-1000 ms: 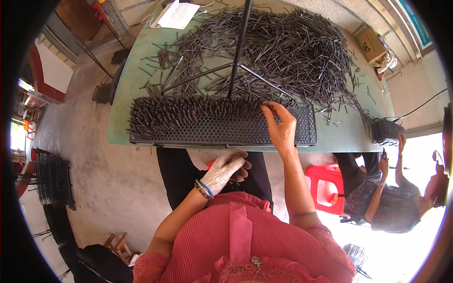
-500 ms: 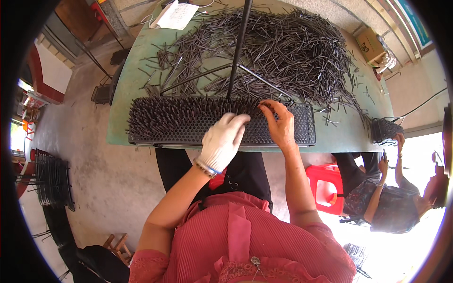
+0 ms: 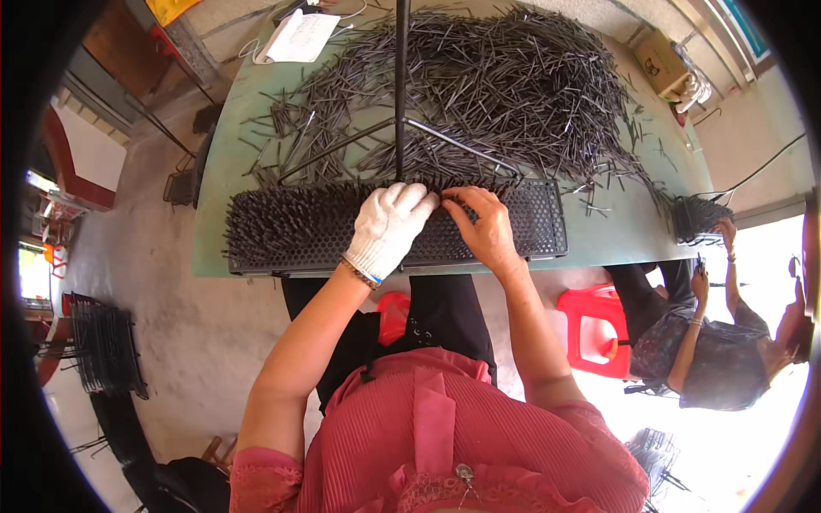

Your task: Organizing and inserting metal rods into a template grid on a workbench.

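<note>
A long black perforated tray (image 3: 539, 224) lies along the near edge of a green table (image 3: 633, 222), its left and middle part bristling with upright dark pins (image 3: 291, 224). My left hand (image 3: 389, 227), in a white knitted glove, rests on the pins near the tray's middle with fingers curled. My bare right hand (image 3: 483, 227) is right beside it, fingertips pinched at the tray's far edge, apparently on a pin. Behind the tray a big heap of loose dark pins (image 3: 487, 85) covers the table.
A black metal stand (image 3: 400, 85) rises from the table behind the tray. White paper (image 3: 299, 36) lies at the far left corner. At the right another person (image 3: 710, 350) sits by a second pin tray (image 3: 697, 215). Red stools (image 3: 594, 329) stand below; wire racks (image 3: 103, 342) at left.
My gloved left hand rose from my lap up onto the tray and now sits beside my right hand. The right hand has shifted slightly left along the tray.
</note>
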Available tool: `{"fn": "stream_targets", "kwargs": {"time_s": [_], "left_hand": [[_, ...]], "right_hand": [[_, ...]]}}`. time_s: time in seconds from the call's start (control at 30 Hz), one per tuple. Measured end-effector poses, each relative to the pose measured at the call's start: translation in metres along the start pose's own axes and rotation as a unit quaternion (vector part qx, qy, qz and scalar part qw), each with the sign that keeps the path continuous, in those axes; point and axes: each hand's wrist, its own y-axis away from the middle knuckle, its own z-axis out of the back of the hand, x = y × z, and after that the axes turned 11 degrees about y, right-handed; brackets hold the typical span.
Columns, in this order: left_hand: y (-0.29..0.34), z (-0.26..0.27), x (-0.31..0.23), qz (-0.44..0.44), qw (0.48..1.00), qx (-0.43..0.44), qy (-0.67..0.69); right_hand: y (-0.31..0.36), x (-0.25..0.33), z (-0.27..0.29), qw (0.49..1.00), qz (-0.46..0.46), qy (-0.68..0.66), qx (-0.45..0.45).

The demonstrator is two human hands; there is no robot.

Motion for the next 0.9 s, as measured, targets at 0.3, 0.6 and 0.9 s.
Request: {"fn": "stream_targets", "kwargs": {"time_s": [0.3,0.6,0.9], "left_hand": [[0.014,-0.005,0.007,0.015,0.998,-0.014,0.055],[0.022,-0.013,0.009,0.018,0.996,-0.053,0.072],[0.022,-0.013,0.006,0.038,0.994,-0.061,0.078]], "right_hand": [[-0.002,0.004,-0.007,0.999,0.028,0.043,-0.013],[-0.005,0.005,-0.008,0.994,0.069,0.085,-0.022],[0.004,0.009,-0.011,0.991,-0.096,0.002,-0.091]]}}
